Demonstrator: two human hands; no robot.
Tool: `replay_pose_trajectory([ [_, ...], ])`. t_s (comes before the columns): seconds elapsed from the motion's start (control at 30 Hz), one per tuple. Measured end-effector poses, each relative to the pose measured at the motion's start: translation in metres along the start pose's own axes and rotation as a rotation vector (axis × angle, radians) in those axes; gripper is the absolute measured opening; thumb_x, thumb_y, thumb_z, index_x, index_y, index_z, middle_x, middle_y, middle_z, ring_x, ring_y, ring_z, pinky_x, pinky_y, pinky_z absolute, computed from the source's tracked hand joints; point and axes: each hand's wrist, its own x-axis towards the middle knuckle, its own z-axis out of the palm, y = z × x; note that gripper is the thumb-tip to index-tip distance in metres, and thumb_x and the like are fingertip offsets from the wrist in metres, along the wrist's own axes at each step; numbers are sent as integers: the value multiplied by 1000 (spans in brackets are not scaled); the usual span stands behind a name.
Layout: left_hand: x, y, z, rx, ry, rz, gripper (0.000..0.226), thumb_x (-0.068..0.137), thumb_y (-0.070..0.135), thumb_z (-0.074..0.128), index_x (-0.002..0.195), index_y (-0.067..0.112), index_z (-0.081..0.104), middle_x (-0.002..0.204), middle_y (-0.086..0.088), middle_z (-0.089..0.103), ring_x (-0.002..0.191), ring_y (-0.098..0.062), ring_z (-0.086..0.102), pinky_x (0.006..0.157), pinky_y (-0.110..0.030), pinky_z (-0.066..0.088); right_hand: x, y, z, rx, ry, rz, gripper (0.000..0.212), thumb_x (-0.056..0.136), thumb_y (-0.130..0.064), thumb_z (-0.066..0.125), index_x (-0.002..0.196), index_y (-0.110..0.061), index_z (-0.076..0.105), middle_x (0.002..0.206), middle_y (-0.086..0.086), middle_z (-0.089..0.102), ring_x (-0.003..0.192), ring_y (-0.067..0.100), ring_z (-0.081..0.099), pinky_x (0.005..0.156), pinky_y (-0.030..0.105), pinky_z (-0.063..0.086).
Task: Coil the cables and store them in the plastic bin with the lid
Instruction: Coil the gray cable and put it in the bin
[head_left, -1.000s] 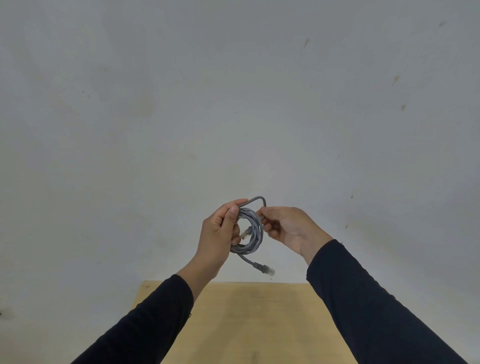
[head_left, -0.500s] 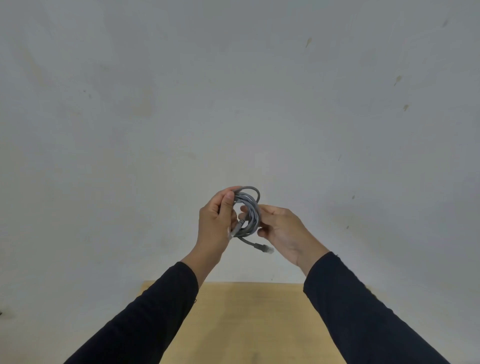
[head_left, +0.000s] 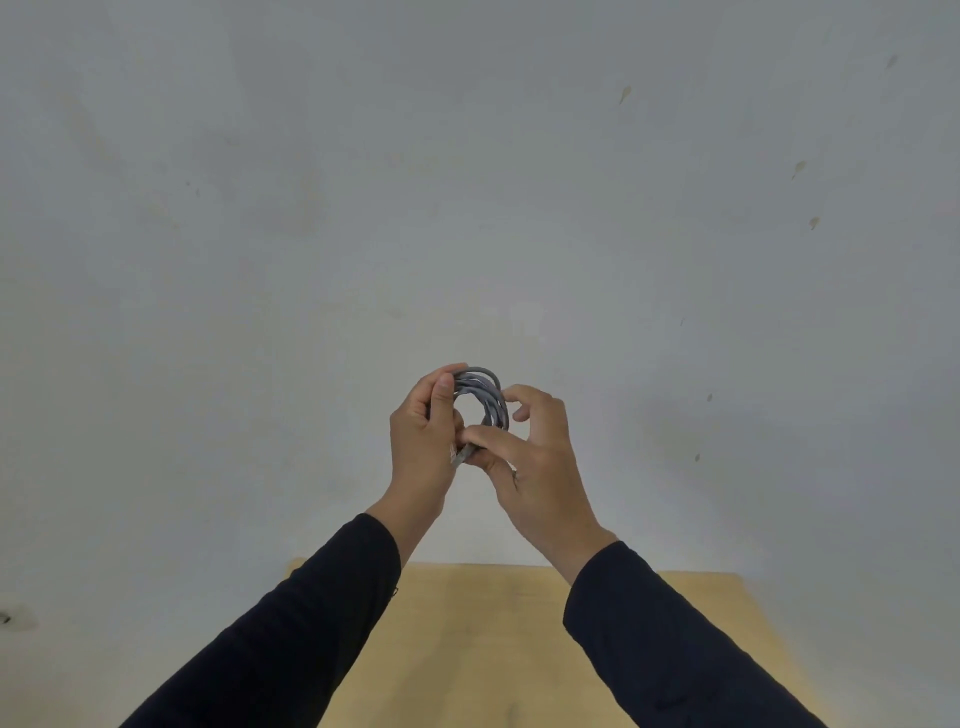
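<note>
A grey network cable (head_left: 487, 394) is wound into a small coil and held up in front of the wall. My left hand (head_left: 423, 439) grips the coil's left side, thumb along its top. My right hand (head_left: 535, 457) holds the coil from below and right, its thumb and fingers pinching the cable's loose end beside a clear plug (head_left: 459, 456) at the coil's bottom. The plastic bin and its lid are out of view.
A light wooden table (head_left: 483, 644) lies below my forearms, its far edge against a plain grey-white wall (head_left: 467, 182). Both arms wear black sleeves.
Both hands rose slightly with the coil. The dangling cable end with its plug was drawn in against the coil, and my right hand shifted under and around it.
</note>
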Motion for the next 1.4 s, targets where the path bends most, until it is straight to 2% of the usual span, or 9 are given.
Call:
replay_pose_trajectory([
  [0.13,6,2,-9,18,43,-7,25,98,23,44,93,25,68,46,7,40,40,-10,34,41,-23,35,1,-12,-1,-32,34,-277,16,89,-22,57,87,-14,71,102,1,67,94,19,47,76,34,48],
  [0.23,7,2,-13,42,30,-5,24,98,26,44,94,24,68,43,12,41,40,-10,35,41,-21,35,4,-15,-4,52,-55,-302,15,89,-23,58,85,-16,70,76,-7,70,81,15,46,70,32,46],
  [0.37,6,0,-16,0,-19,-82,25,98,26,44,97,24,68,50,7,38,44,-9,35,44,-22,35,7,-5,-5,-58,-217,-326,16,83,-28,59,81,-20,72,67,-6,64,78,15,41,66,33,43],
  [0.5,4,-1,-14,-42,-59,-127,26,98,25,43,95,27,69,62,0,43,44,-7,36,47,-21,35,2,-2,1,-140,-212,-354,24,81,-33,56,75,-20,75,62,-5,59,77,13,37,60,30,40],
  [0.67,2,-2,-18,-71,-41,-145,27,99,24,42,94,27,68,61,3,47,45,-8,34,47,-21,34,-1,-2,4,-1,-234,-288,13,77,-22,68,86,-15,74,75,-2,68,84,13,43,72,26,45],
  [0.83,-1,2,-18,-78,-56,-129,27,99,25,42,95,25,68,53,5,40,44,-9,32,45,-20,34,-4,-5,-2,356,-201,1,19,79,-20,68,96,-14,74,97,-3,72,95,9,55,87,18,45],
  [1.07,-4,5,-13,-110,-86,-155,28,100,25,39,96,28,67,57,4,39,49,-10,34,49,-23,34,-8,-3,6,79,-141,29,7,73,-9,74,76,-15,72,88,-7,41,80,2,37,73,10,34],
  [1.17,-5,7,-10,-131,-75,-164,28,100,26,38,98,26,65,59,4,40,49,-9,33,51,-23,34,-9,-3,8,88,-141,81,9,74,-6,71,75,-13,68,87,-8,39,79,4,42,73,10,37],
  [1.4,-11,1,-15,-48,-63,-138,29,100,26,37,98,25,66,46,9,34,43,-8,33,44,-21,36,2,-14,-6,244,-42,293,46,68,-27,80,106,-38,57,107,-6,39,96,-9,39,81,-1,31],
])
